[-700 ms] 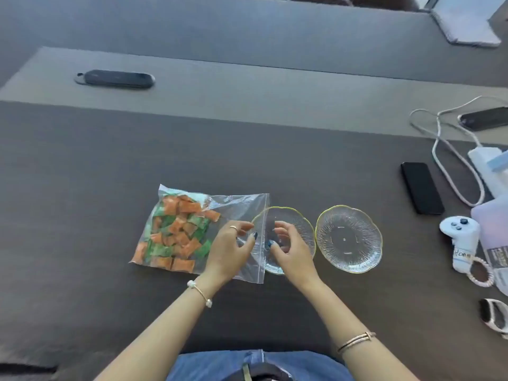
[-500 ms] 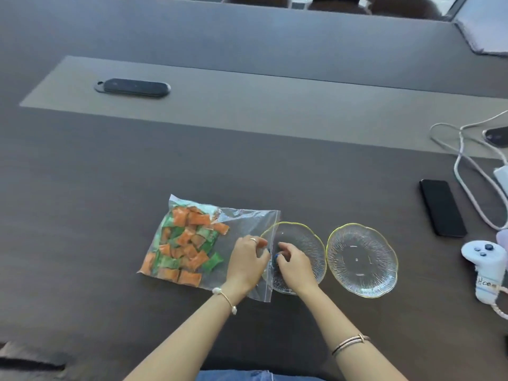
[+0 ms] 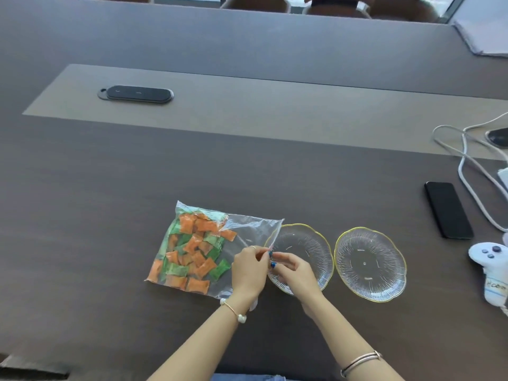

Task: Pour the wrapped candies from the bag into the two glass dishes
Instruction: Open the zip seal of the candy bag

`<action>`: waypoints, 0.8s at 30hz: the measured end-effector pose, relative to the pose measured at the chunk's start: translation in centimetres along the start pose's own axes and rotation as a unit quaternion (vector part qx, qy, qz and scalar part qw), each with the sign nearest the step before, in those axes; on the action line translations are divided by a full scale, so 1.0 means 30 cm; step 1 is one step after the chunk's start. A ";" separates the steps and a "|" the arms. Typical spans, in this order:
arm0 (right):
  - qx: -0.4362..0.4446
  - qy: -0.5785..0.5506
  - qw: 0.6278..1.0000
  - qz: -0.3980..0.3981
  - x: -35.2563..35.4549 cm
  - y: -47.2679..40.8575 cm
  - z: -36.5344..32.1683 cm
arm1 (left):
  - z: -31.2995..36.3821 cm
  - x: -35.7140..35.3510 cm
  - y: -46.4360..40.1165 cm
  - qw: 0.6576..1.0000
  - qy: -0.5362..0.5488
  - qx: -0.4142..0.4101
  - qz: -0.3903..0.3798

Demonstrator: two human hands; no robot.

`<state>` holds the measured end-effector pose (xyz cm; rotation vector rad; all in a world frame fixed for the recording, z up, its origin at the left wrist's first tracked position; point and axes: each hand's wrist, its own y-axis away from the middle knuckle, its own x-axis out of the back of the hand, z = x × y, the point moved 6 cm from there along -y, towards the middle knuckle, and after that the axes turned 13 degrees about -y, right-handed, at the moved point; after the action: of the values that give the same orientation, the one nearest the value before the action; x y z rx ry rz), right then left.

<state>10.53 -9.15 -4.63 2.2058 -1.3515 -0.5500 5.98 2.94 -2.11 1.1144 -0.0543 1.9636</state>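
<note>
Head view: the bag (image 3: pixel 220 248) lies flat on the table (image 3: pixel 110 188), its long axis running left to right, with the sealed mouth at its right end, where that edge overlaps the left rim of the nearer-left glass dish (image 3: pixel 305 254). Both hands meet at that mouth. The left hand (image 3: pixel 248 270) pinches the plastic on the bag side, and the right hand (image 3: pixel 295 273) pinches the opposite lip from over the dish, fingertips almost touching. Each hand is closed on the bag's rim, it seems to pull the seal apart.

The wrapped candies (image 3: pixel 192 254), orange and green, are all bunched in the left half of the bag, well away from the mouth; the right half of the plastic is clear. So the load lies left of both hands, and the opening faces right, toward the dishes.

The left dish is empty, as is the second glass dish (image 3: pixel 369 264) just beside it on the right. Nothing has been poured yet.
</note>
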 end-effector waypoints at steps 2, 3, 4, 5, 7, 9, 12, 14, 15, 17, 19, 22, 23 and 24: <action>0.004 0.004 1.000 -0.003 -0.006 0.004 0.001 | -0.007 0.008 -0.005 1.000 0.024 0.011 -0.017; 0.008 0.003 1.000 -0.003 -0.011 0.007 -0.001 | -0.013 0.008 -0.009 0.999 0.039 0.017 -0.028; 0.017 0.004 1.000 -0.002 -0.015 0.010 -0.005 | -0.022 0.004 -0.013 0.997 0.059 0.024 -0.040; 0.028 0.004 1.000 -0.001 -0.020 0.012 -0.010 | -0.029 0.002 -0.016 0.995 0.083 0.033 -0.054; 0.047 0.009 0.999 0.003 -0.028 0.018 -0.017 | -0.046 -0.004 -0.022 0.988 0.124 0.049 -0.073; 0.060 0.021 0.998 0.011 -0.033 0.017 -0.016 | -0.067 -0.004 -0.028 0.983 0.152 0.060 -0.085; 0.075 0.038 0.996 0.031 -0.048 0.020 -0.019 | -0.083 0.014 -0.030 0.974 0.198 0.068 -0.092; 0.088 0.049 0.994 0.047 -0.062 0.030 -0.036 | -0.078 0.032 -0.031 0.971 0.210 0.060 -0.100; 0.096 0.059 0.992 0.055 -0.067 0.035 -0.046 | -0.074 0.040 -0.032 0.971 0.209 0.051 -0.106; 0.114 0.093 0.986 0.073 -0.074 0.047 -0.060 | -0.069 0.051 -0.037 0.975 0.189 0.027 -0.115; 0.133 0.132 0.978 0.088 -0.086 0.066 -0.071 | -0.071 0.061 -0.043 0.984 0.142 -0.002 -0.109; 0.148 0.195 0.963 0.116 -0.109 0.097 -0.078 | -0.073 0.069 -0.036 0.988 0.102 -0.037 -0.112; 0.146 0.203 0.961 0.118 -0.115 0.103 -0.078 | -0.070 0.061 -0.034 0.984 0.114 -0.040 -0.131; 0.134 0.199 0.965 0.110 -0.124 0.104 -0.072 | -0.065 0.048 -0.030 0.977 0.130 -0.044 -0.162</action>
<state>7.99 -6.59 -0.73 2.1749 -1.4839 0.1630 4.93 5.24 -2.56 0.7488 0.1698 1.7761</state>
